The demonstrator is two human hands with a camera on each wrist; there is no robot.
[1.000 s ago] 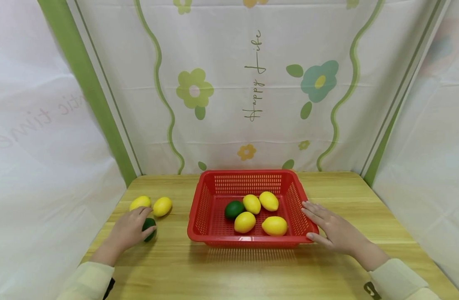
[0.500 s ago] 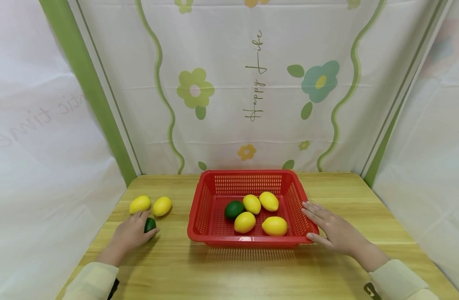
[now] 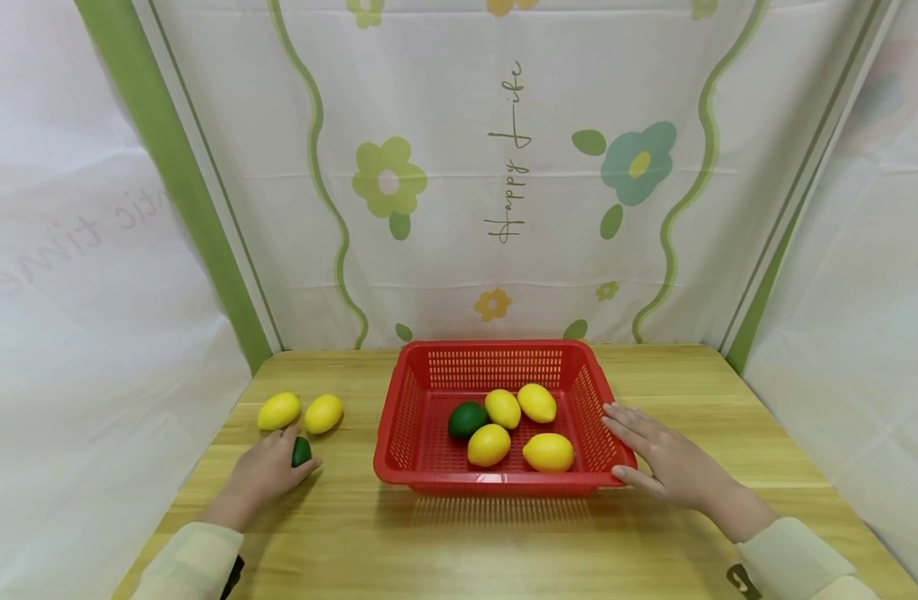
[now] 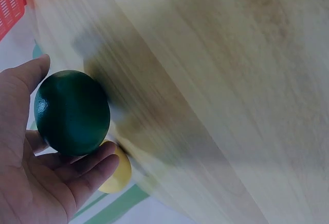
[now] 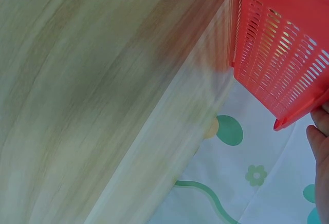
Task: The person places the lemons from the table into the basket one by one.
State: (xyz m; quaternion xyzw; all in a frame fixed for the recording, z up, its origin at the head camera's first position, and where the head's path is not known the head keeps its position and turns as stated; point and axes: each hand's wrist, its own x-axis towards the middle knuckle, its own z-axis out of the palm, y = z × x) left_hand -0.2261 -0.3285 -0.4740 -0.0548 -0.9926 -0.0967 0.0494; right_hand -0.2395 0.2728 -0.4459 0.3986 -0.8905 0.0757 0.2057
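At the left of the table, my left hand (image 3: 267,469) holds a dark green, smooth oval lime (image 3: 301,452). In the left wrist view the thumb lies on one side of the lime (image 4: 72,113) and the fingers on the other. Two lemons, a left one (image 3: 279,411) and a right one (image 3: 323,414), lie just beyond that hand. My right hand (image 3: 672,462) rests with extended fingers on the right rim of a red plastic basket (image 3: 504,478). Inside the basket are another dark green lime (image 3: 468,419) and several lemons (image 3: 548,452).
The basket stands on a wooden table (image 3: 459,550), right of the loose fruit. A white curtain (image 3: 459,250) with printed flowers hangs behind the table, and white sheets (image 3: 92,333) close off both sides.
My left hand has shifted slightly right and closed further around the lime, which shows less between the fingers. The two loose lemons are now uncovered. The right hand and basket have stayed still.
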